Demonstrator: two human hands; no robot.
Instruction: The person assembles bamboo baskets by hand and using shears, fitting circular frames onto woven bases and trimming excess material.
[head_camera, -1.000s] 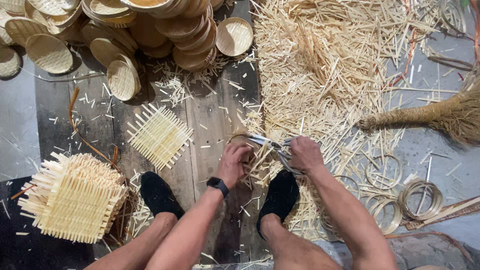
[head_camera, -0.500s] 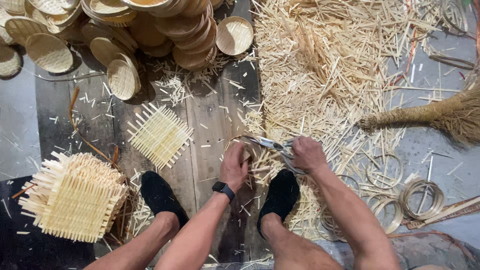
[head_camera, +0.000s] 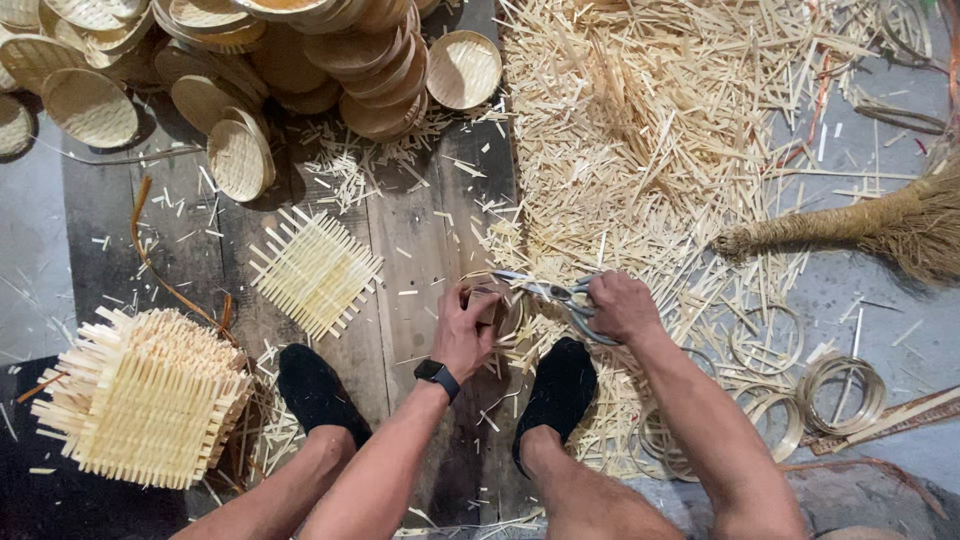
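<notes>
A small round woven bamboo piece (head_camera: 508, 312) is held on the plank floor (head_camera: 420, 230) between the two feet, just ahead of the black shoes (head_camera: 318, 390). It is gripped by the left hand (head_camera: 466, 330), whose fingers are closed over its near edge; a dark wristwatch (head_camera: 437, 377) is worn on that wrist. A pair of metal scissors (head_camera: 548, 293) is clasped in the right hand (head_camera: 620, 305), fingers closed around the handles, with the blades pointed leftward and laid over the top rim of the woven piece. Whether the blades are parted or closed cannot be told. A flat square woven mat (head_camera: 315, 270) with projecting strip ends is seen lying on the planks to the left of the hands, well apart from them. A thick stack of similar square mats (head_camera: 145, 398) is placed at lower left, beside the left leg. Stacked round woven trays (head_camera: 300, 55) are heaped along the top edge, with single trays scattered at their margin. A broad litter of cut bamboo splints (head_camera: 680, 130) is spread across the floor to the right of the planks. A straw broom (head_camera: 860, 225) is laid at the right edge, and several coiled bamboo hoops (head_camera: 840, 390) are noted on the grey floor at lower right, near the right forearm.
</notes>
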